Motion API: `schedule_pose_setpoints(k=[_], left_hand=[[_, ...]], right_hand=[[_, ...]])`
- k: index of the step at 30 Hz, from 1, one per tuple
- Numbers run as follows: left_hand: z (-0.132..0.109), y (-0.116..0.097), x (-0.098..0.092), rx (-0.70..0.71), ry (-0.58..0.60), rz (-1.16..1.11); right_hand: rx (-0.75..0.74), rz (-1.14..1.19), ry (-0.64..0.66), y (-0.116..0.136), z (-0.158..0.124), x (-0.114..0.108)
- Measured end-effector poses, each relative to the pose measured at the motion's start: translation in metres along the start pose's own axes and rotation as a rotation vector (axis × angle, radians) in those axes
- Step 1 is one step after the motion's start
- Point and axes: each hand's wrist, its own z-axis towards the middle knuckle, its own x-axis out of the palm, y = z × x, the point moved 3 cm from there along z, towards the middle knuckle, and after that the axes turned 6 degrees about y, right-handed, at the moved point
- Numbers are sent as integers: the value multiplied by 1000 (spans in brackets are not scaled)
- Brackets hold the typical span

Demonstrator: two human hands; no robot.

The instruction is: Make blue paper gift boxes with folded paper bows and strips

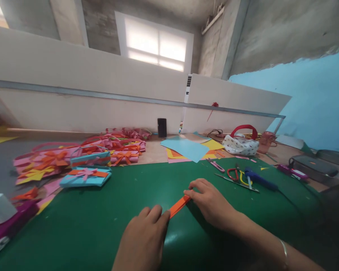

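A narrow orange paper strip (179,205) lies on the green cutting mat (101,218). My left hand (144,237) presses its near end with closed fingers. My right hand (209,201) pinches the far end, fingers curled round it. Both hands rest low on the mat near its front middle.
Finished paper gift bags with bows (84,160) are piled at the left. Loose coloured sheets (189,148) lie at the back centre. Scissors (237,177), a blue glue gun (260,180) and a pink cutter (216,165) lie right of my hands. A patterned pouch (240,145) and a black phone (162,127) stand behind.
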Motion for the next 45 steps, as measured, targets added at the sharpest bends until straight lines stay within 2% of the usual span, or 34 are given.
schedule_pose_setpoints(k=[9,14,18,23,30,37,41,45], left_hand=[[1,-2,2,-14,37,82],[-1,-6,-2,-40,-9,83],[3,-9,-4,-58,-30,52],[4,-8,-2,-50,-49,48],[-7,1,0,-5,-19,40],[-20,21,2,27,-34,-47],[-24,24,-1,65,-60,-74],[-25,25,1,37,-41,-64]], right_hand=[[29,15,72,-7,-4,9],[36,-32,145,-9,6,2],[13,-50,159,1,16,-2],[-96,-25,160,16,17,6],[32,-46,92,-21,-1,3],[30,-79,113,-25,3,2],[2,-86,108,-11,12,2],[-145,-83,90,33,18,10]])
